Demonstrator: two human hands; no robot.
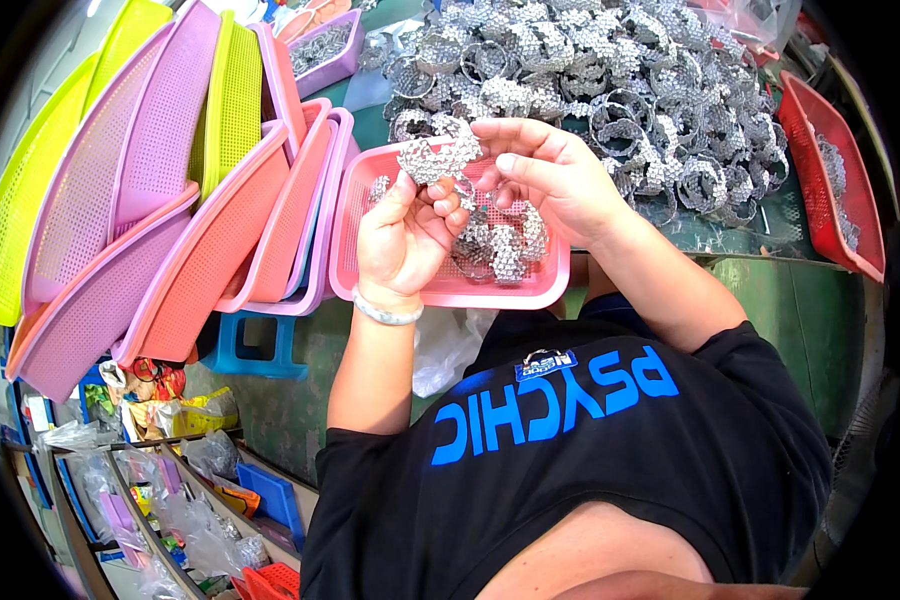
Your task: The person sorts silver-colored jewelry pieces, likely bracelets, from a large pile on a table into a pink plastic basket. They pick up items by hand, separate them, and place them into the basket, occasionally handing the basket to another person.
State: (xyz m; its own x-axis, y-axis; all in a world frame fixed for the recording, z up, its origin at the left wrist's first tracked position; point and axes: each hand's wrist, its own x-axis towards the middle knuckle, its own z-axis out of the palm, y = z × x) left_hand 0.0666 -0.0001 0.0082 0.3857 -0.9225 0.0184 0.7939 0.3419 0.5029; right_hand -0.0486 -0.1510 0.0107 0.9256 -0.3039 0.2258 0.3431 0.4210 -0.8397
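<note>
In my left hand is a silver, honeycomb-textured strip, pinched between thumb and curled fingers and raised over a pink plastic basket. My right hand is beside the strip's right end, its index finger extended and the thumb apart from it; whether a fingertip touches the strip is hard to see. Several curled silver bands of the same texture lie in the basket under my hands. Part of the basket's inside is hidden by my left hand.
A large heap of curled silver bands covers the green table. To its right is a red basket with more pieces. Stacked purple baskets and other coloured ones fill the left. A blue stool stands below them.
</note>
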